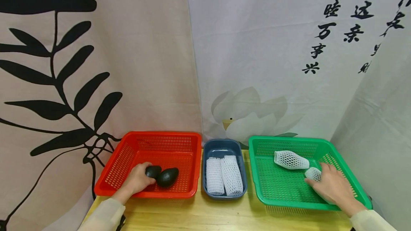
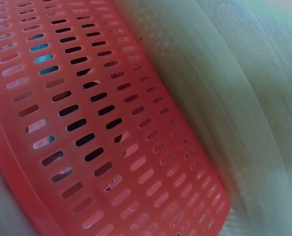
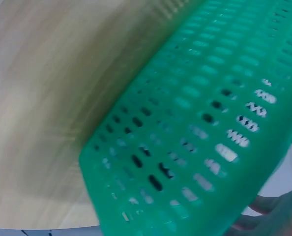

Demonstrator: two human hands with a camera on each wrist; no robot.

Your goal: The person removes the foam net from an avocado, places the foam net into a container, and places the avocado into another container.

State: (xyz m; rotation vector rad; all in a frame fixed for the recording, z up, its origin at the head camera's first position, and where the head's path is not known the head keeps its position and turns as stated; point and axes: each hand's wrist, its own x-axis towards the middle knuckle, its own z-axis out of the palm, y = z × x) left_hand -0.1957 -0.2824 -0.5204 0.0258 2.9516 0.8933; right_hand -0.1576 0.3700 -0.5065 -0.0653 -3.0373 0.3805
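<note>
Left grip [image 1: 136, 178] clamped on an avocado [image 1: 152, 171] in the red basket [image 1: 160, 144], axis partly hidden; another avocado [image 1: 167, 178] beside it slants, narrow end far-right; right grip [image 1: 335, 185] clamped on a net [image 1: 313, 174] in the green basket [image 1: 273, 189]; second net [image 1: 290, 160] lies left-to-right, tapering right.

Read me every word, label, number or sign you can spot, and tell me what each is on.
"和睦万事兴": black characters, left column, on the pale cloth.
"胜远亲": next column, same cloth.
Far-right column: broken by a fold, unclear.
None visible on the red basket, green basket or blue tray.
</note>
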